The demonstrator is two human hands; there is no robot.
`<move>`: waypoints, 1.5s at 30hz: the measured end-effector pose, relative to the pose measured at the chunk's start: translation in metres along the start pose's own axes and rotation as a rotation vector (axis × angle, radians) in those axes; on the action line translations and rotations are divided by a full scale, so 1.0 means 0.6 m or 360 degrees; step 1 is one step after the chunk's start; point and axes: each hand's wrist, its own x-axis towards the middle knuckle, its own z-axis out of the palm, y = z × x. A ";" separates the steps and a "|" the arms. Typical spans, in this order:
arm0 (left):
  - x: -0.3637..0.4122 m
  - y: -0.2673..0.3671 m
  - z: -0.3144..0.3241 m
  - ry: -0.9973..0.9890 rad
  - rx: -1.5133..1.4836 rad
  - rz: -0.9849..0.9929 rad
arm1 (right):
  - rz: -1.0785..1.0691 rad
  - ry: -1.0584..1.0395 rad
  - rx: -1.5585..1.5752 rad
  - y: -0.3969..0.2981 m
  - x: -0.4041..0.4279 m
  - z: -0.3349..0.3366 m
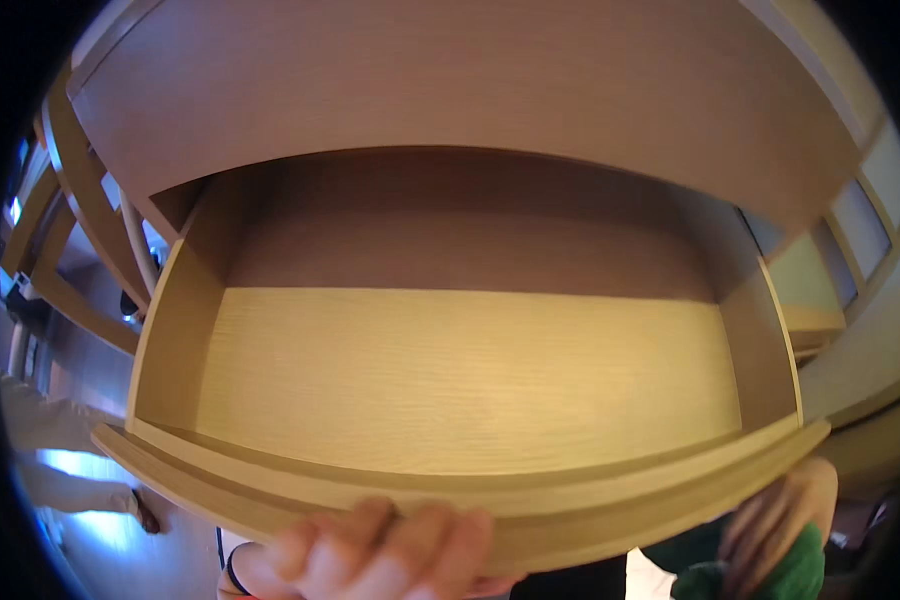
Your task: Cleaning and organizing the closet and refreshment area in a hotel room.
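Note:
A pale wooden drawer [465,375] is pulled out in front of me, its bottom panel bare. My left hand [390,551] curls its fingers over the top edge of the drawer front [607,529], a little left of the middle; these fingers are blurred. A dark band circles the wrist. Low at the right, beyond the drawer front's edge, my right hand [776,525] grips a bunched green cloth [791,570]. Part of that hand is in shadow. The back of the drawer lies in shade beneath the wooden top [465,75].
Wooden chairs [82,202] stand at the left, close to the drawer unit. Another person's light trouser leg and dark shoe [146,514] are on the shiny floor [112,555] at lower left. At the right is a wooden frame with pale panels [859,217].

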 end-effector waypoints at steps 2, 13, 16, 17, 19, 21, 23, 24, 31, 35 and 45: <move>0.020 -0.008 -0.013 -0.0096 -0.0061 -0.0088 | -0.0047 0.0315 -0.0105 -0.039 -0.028 0.000; 0.048 0.035 -0.098 -0.0375 -0.0768 -0.1026 | 0.1739 0.2448 -0.1061 -0.065 -0.068 0.087; 0.048 0.041 -0.166 -0.0315 -0.1727 -0.1340 | 0.1837 0.2239 -0.0778 -0.069 0.049 0.123; 0.039 0.049 -0.194 -0.0155 -0.1955 -0.1628 | 0.1845 0.2081 -0.0692 -0.057 0.111 0.137; 0.024 0.043 -0.267 -0.0156 -0.1214 -0.2208 | 0.1423 0.1943 -0.0362 0.017 0.249 0.206; -0.006 0.024 -0.340 -0.0146 -0.0859 -0.3321 | 0.1357 0.1437 -0.0794 0.017 0.468 0.210; -0.072 0.032 -0.381 0.0284 -0.1098 -0.4388 | 0.1029 0.1484 -0.0685 0.042 0.584 0.219; -0.086 0.029 -0.393 0.0345 -0.1592 -0.4578 | 0.0973 0.1543 -0.0184 0.027 0.620 0.225; -0.087 -0.077 -0.290 -0.0512 -0.2551 -0.3338 | 0.0952 0.0927 0.1511 -0.168 0.456 0.207; -0.085 -0.170 -0.190 0.0742 -0.3389 -0.3594 | 0.1023 0.1534 0.1994 -0.244 0.362 0.203; 0.159 -0.298 0.077 0.0685 -0.3224 -0.3960 | 0.0577 0.2030 0.2260 -0.285 0.320 0.181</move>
